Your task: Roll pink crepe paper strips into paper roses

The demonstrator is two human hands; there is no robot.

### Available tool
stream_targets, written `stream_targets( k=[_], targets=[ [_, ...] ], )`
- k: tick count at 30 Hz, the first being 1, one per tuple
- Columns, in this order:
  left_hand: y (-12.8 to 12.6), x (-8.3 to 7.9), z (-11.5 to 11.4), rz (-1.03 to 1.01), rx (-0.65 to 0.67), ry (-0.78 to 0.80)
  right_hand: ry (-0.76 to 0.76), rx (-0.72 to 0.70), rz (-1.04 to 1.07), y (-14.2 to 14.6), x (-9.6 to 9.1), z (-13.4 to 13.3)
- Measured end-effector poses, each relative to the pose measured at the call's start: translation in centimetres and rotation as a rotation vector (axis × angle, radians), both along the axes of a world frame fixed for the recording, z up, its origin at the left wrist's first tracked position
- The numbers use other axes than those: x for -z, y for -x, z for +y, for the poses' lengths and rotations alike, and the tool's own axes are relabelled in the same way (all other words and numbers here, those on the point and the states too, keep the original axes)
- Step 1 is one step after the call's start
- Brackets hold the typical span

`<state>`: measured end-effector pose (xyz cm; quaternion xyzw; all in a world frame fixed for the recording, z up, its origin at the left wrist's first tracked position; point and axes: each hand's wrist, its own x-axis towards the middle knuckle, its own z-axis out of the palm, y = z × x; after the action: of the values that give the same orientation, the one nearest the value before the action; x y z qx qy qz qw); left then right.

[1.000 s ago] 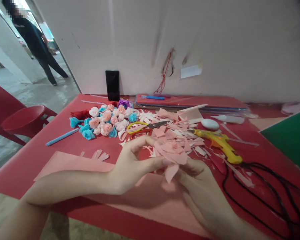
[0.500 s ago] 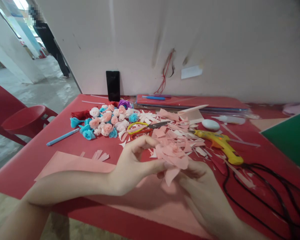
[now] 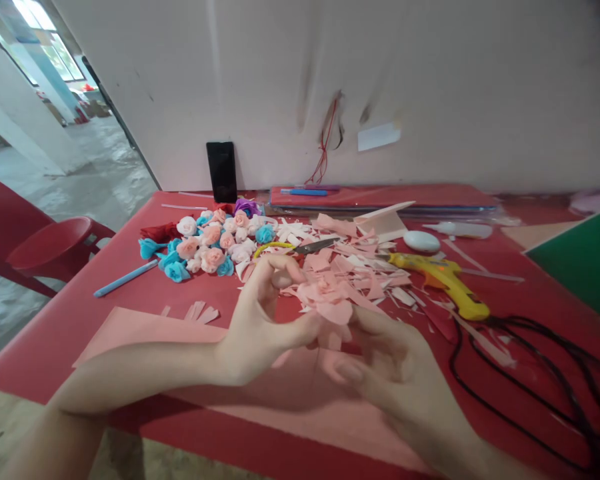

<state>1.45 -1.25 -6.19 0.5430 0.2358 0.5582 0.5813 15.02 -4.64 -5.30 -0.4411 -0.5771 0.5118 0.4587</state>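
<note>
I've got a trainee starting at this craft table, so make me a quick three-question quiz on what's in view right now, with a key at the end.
1. True or false: the black phone stands on end near the wall.

2. Which of these lies just beyond the yellow glue gun?
a) the scissors
b) the purple flower
c) the white oval object

3. Fill in the gap: between the left hand and the right hand is a flower coloured ____.

Key: 1. True. 2. c. 3. Pink.
</note>
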Motion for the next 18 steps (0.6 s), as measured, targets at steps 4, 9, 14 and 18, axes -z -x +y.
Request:
stream_targets(
  k=[4,9,14,18],
  targets=[
    [0.1,0.0,-0.1,0.071,-0.067,-0.077,-0.072,0.145,-0.173,0.1,0.3,-0.3],
    [0.4,-0.4,0.0,0.102,-0.026,-0.14,-0.371,0.249,-0.324,0.0,-0.2,-0.4],
    [0.9,-0.1,0.2,0.155,0.055,-0.309,-0.704,0.199,-0.4,-0.4,-0.9,-0.7],
    [0.9,-0.2,0.2,0.221,0.066,-0.469,-0.824,0.216,-0.562,-0.6,-1.2,-1.1]
  ],
)
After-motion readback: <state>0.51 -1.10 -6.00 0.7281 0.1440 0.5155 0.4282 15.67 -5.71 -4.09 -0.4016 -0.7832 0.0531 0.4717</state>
